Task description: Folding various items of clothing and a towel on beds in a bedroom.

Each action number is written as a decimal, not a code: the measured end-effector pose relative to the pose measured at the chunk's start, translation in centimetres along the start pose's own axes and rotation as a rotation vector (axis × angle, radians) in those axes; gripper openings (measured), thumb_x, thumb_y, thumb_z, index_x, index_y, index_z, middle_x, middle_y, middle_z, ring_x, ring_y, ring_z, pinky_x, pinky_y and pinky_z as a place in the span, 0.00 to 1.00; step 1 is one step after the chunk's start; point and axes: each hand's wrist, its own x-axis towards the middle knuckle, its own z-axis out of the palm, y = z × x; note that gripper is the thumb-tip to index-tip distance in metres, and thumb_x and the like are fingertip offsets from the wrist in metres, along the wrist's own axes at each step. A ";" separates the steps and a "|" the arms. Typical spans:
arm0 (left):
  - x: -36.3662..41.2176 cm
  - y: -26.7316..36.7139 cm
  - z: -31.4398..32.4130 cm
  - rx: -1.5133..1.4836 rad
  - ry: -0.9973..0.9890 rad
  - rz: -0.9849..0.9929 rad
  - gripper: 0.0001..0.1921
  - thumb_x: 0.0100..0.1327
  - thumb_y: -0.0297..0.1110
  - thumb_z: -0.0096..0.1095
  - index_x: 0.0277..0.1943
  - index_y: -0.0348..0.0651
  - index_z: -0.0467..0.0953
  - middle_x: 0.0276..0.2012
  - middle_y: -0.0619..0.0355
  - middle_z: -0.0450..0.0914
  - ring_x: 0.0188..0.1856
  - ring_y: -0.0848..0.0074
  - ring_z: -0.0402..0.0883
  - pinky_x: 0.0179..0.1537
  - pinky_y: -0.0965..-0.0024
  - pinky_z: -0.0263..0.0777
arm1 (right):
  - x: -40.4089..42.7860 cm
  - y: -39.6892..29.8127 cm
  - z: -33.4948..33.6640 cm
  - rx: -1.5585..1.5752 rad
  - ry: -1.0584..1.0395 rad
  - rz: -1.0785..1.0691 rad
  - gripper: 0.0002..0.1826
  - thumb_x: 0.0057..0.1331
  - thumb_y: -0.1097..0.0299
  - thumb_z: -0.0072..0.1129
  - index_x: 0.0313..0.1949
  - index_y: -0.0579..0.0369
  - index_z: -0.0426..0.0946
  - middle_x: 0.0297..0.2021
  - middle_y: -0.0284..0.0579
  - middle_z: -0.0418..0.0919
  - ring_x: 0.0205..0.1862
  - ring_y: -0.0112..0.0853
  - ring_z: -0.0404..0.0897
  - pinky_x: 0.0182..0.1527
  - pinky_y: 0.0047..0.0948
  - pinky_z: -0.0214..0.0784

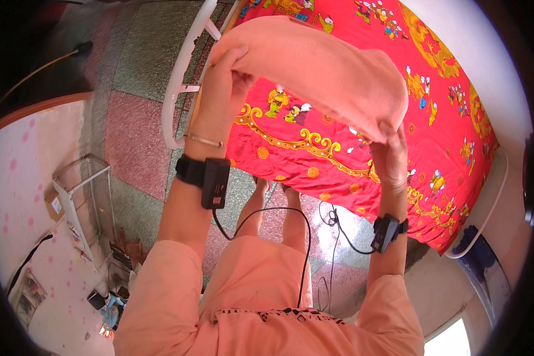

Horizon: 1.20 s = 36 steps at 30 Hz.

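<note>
A peach-coloured piece of cloth (311,66) is stretched in the air between my two hands, sagging and billowing a little. My left hand (231,75) grips its left end, thumb on top and fingers beneath. At the cloth's lower right corner, my right hand (389,151) pinches the edge between thumb and fingers. Whether the cloth is a garment, I cannot tell. Below it spreads a red bed cover (289,155) printed with gold dragons, scrolls and small figures; the cloth hides part of it.
A white metal bed rail (172,98) curves along the bed's left side. Black cables (309,249) hang from the devices strapped to my forearms (216,183). A metal shelf frame (82,173) stands at the left wall. The floor has red and green speckled tiles (135,142).
</note>
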 end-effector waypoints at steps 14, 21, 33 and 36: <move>-17.1 -2.0 -17.9 0.157 0.437 -0.282 0.11 0.63 0.35 0.55 0.46 0.41 0.71 0.39 0.57 0.77 0.37 0.75 0.76 0.36 0.74 0.70 | -12.8 15.9 -6.9 -0.690 -0.057 0.451 0.28 0.62 0.66 0.55 0.61 0.54 0.60 0.38 0.42 0.78 0.36 0.27 0.76 0.38 0.27 0.70; -37.8 2.9 -17.4 0.214 0.598 -0.274 0.13 0.63 0.37 0.56 0.47 0.41 0.71 0.39 0.55 0.78 0.37 0.73 0.78 0.37 0.73 0.70 | -20.5 6.0 -3.0 -1.250 -0.696 0.417 0.24 0.62 0.62 0.55 0.56 0.58 0.66 0.40 0.53 0.78 0.40 0.39 0.79 0.42 0.32 0.71; -57.0 -1.4 -16.0 -0.157 0.943 0.203 0.15 0.64 0.38 0.54 0.49 0.39 0.70 0.39 0.55 0.77 0.36 0.77 0.77 0.36 0.74 0.72 | -13.9 8.2 -2.6 -1.584 -1.072 0.327 0.25 0.61 0.61 0.53 0.54 0.60 0.67 0.37 0.53 0.79 0.37 0.40 0.79 0.40 0.35 0.70; -61.6 -4.0 -17.1 -0.229 1.019 0.265 0.15 0.65 0.37 0.54 0.49 0.38 0.70 0.39 0.56 0.77 0.35 0.77 0.78 0.35 0.75 0.73 | -17.5 6.4 7.8 -1.761 -1.219 0.013 0.22 0.62 0.62 0.52 0.54 0.59 0.68 0.33 0.52 0.79 0.33 0.39 0.79 0.35 0.36 0.71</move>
